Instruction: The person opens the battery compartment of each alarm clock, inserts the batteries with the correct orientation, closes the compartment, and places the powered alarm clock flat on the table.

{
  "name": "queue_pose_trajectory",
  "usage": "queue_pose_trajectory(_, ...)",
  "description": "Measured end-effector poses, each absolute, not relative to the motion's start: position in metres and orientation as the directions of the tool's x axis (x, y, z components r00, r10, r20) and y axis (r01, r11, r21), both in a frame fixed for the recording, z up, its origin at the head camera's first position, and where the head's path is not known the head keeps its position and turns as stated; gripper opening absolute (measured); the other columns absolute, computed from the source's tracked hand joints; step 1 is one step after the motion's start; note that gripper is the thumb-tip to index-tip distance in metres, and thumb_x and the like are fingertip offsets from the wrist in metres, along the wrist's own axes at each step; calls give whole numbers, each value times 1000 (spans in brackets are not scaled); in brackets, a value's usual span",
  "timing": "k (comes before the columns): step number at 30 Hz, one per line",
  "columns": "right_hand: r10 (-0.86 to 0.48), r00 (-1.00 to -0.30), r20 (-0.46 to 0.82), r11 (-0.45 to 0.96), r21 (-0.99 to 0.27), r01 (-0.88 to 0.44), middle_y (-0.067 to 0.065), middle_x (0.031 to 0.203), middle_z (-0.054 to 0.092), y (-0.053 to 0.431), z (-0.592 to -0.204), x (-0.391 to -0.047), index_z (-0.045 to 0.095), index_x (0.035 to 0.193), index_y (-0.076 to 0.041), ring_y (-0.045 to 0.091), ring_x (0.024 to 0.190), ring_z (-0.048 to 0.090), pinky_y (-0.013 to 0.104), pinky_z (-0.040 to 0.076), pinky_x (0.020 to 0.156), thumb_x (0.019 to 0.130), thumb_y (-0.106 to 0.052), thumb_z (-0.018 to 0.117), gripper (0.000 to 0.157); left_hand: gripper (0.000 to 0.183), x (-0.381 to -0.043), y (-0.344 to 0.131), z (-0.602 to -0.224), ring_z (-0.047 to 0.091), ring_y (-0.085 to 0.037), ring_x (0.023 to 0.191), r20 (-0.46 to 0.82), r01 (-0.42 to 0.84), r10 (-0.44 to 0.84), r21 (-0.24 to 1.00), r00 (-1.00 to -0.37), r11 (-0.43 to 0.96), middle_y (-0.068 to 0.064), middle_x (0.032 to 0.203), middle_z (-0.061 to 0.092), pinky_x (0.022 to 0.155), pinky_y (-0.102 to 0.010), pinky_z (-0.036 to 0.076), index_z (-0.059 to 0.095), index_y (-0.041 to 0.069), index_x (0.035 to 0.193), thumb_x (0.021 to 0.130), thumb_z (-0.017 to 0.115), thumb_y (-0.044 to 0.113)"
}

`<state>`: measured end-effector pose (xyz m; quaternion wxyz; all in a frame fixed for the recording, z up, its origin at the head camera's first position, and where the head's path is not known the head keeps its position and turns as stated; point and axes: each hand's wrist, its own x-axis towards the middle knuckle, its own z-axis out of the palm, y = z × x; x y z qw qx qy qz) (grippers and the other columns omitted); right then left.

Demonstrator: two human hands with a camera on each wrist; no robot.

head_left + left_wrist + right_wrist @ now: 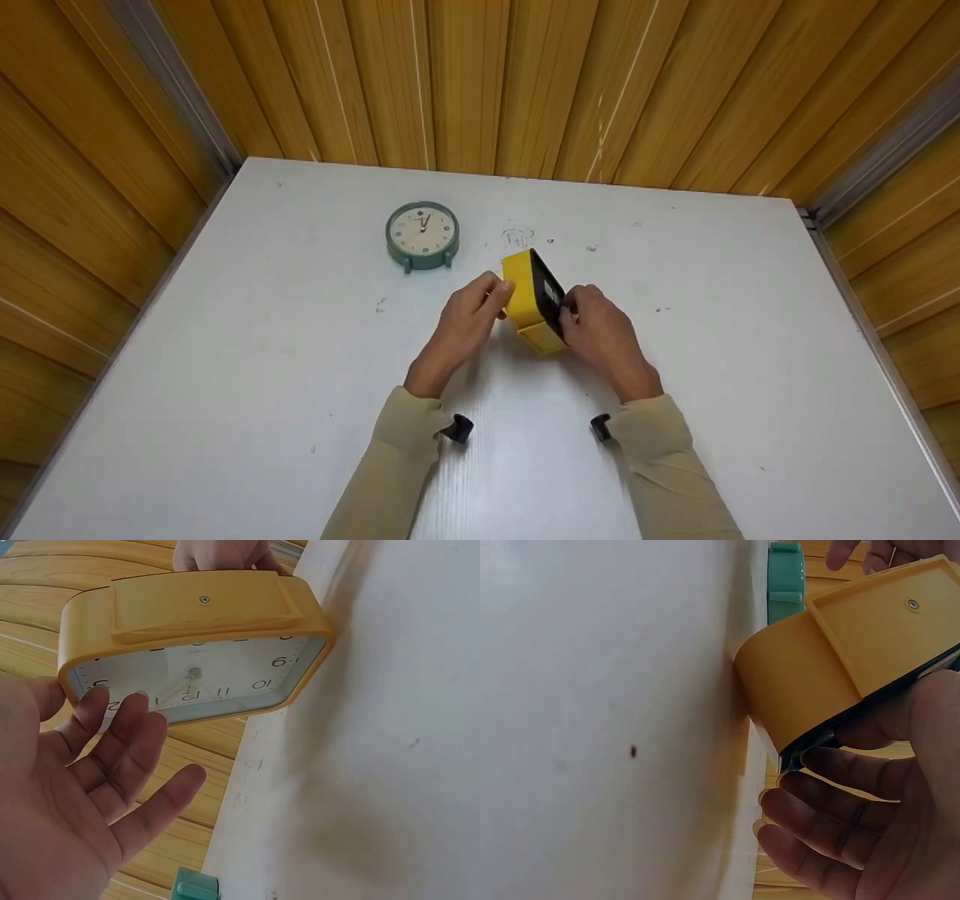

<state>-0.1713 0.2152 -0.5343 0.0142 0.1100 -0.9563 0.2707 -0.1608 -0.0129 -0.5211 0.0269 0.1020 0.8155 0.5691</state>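
Note:
A yellow clock (520,289) with a black back is tilted between the two hands in the head view. Its white dial (225,675) faces the left palm in the left wrist view, where the numerals look upside down. At the clock's left side, the left hand (469,311) pinches the edge with thumb and fingertips; its other fingers spread in front of the dial. The right hand (600,330) has its thumb and index finger together at the black back (840,727), remaining fingers loosely bent. What small part these fingertips hold there, I cannot tell.
A round green clock (423,232) lies face up on the white table (262,360), farther back and left of the hands. Wood-patterned panels (465,82) enclose the table at the back and both sides. Black straps (459,428) show at the sleeve cuffs.

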Motion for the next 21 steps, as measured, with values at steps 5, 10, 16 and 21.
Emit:
queue_pose_trajectory(5, -189, -982, 16, 818, -551, -166, 15, 108, 66, 216, -535, -173, 67, 115, 2, 29, 95, 63, 49, 52, 87, 107, -14, 58, 20, 38, -161, -8, -524, 63, -21, 100, 59, 127, 217, 941, -974, 315, -1, 103, 65, 90, -39, 51, 58, 15, 105, 113, 45, 49)
queue_pose_trajectory(10, -190, -979, -71, 802, -586, -113, 14, 112, 68, 217, -535, -173, 64, 123, 1, 29, 98, 62, 50, 52, 92, 107, -16, 56, 25, 39, -160, -1, -529, 65, -23, 106, 74, 144, 261, 955, -962, 259, -2, 115, 66, 94, -41, 52, 60, 14, 115, 114, 39, 46)
queue_pose_trajectory(16, -222, -973, -59, 778, -612, -140, 16, 119, 69, 216, -536, -171, 60, 130, 1, 29, 102, 61, 53, 49, 102, 101, -19, 67, 36, 23, -159, 7, -537, 62, -18, 108, 62, 166, 289, 921, -955, 353, -1, 124, 66, 97, -38, 51, 62, 14, 126, 112, 51, 29)
queue_pose_trajectory(21, -224, -974, -40, 761, -631, -149, 17, 121, 69, 216, -537, -171, 60, 133, 2, 28, 103, 62, 53, 49, 102, 101, -16, 66, 37, 23, -161, 9, -544, 60, -18, 105, -1, 123, 271, 890, -963, 439, 0, 121, 66, 94, -38, 50, 62, 15, 127, 111, 55, 31)
